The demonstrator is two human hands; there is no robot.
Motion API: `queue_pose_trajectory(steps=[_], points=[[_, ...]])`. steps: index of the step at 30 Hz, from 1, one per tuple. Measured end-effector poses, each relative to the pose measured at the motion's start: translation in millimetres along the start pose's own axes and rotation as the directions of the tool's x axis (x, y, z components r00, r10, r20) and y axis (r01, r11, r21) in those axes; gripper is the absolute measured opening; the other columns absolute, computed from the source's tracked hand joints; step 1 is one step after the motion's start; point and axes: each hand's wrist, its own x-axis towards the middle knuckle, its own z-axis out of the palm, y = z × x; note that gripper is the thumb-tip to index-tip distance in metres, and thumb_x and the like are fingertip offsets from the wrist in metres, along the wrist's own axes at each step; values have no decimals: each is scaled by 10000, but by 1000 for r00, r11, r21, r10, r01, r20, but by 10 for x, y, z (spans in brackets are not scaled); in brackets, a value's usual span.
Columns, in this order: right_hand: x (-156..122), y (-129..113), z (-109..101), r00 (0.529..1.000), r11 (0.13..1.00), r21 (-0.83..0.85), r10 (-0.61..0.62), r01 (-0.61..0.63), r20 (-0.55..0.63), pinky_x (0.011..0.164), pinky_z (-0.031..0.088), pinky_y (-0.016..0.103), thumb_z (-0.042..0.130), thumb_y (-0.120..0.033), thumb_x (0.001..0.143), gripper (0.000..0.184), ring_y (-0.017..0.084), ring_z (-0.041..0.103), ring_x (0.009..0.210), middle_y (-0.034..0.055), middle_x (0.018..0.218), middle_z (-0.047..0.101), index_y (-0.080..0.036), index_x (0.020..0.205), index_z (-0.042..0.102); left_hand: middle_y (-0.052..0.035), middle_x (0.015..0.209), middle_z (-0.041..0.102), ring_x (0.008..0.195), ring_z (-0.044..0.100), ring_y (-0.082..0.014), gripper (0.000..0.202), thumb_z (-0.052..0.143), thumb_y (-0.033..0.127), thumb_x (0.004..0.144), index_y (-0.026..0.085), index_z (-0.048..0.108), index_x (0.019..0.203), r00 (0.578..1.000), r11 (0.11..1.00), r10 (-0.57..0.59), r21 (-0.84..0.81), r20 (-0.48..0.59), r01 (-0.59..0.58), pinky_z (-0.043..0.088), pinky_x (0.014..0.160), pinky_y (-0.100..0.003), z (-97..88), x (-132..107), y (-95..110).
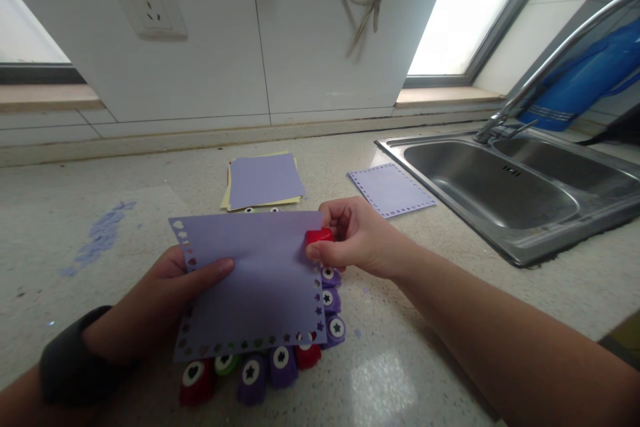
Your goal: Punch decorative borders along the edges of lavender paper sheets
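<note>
My left hand (175,280) grips a sheet of purple paper (260,280) by its left side, thumb flat on top and fingers underneath. Small punched shapes, hearts and stars among them, run along the left and bottom edges and up part of the right edge. At the upper right edge, my right hand (355,237) pinches a red craft punch (319,235) against the paper. Below and right of the sheet lie several more craft punches, including a purple one (251,377), a dark red one (197,380) and a green one (226,363). The paper partly hides them.
Behind the sheet lies a stack of purple and yellow paper (265,180). A purple sheet with a punched border (393,190) rests beside the steel sink (450,160). Purple paper bits (103,233) are scattered on the left of the speckled counter (400,347).
</note>
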Motion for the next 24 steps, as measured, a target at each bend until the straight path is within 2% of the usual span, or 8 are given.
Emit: queue_pose_trajectory(steps=[5,9,15,17,19,24], points=[[4,-18,-44,999,998,-59,9,-7,42,415,397,169,888,-273,672,336,67,535,462,-26,545,626,-160,695,572,-95,840,810,692,769,-299,452,859,224,691,206,766,1133,999,1000,14,4,38,-15,644,641,-382,0,-4,-5],[17,-20,-104,999,998,-48,-33,35,41,443,423,180,816,-322,784,279,88,580,506,-14,582,638,-163,753,590,-97,790,802,648,759,-278,403,867,303,703,187,780,1079,998,999,32,-2,56,-32,632,602,-351,-1,-2,-10],[59,-51,-174,992,996,59,-61,67,-109,463,466,233,731,-378,841,244,111,615,553,44,797,679,-149,811,652,-113,761,794,600,740,-244,408,855,334,731,150,773,1086,994,997,79,-18,72,-77,617,581,-317,11,0,-12],[81,-45,-187,985,995,46,-85,93,-151,499,478,258,702,-389,853,243,120,612,581,52,830,678,-149,831,669,-114,754,793,581,732,-236,402,853,313,733,149,771,1090,992,994,106,-22,73,-105,608,557,-303,25,-2,-10],[103,-20,-196,976,991,-20,-131,129,-176,560,487,273,692,-394,860,238,135,616,653,54,850,678,-157,850,687,-114,762,796,570,729,-232,392,858,282,722,146,772,1080,988,990,138,-19,69,-137,603,548,-297,40,-9,-6],[129,64,-198,946,920,-342,-267,193,-183,803,490,331,685,-428,886,255,177,629,884,59,952,711,-188,966,720,-114,851,807,678,763,-268,393,824,288,766,144,743,1123,973,973,230,-22,12,-230,633,613,-344,46,-33,30]])
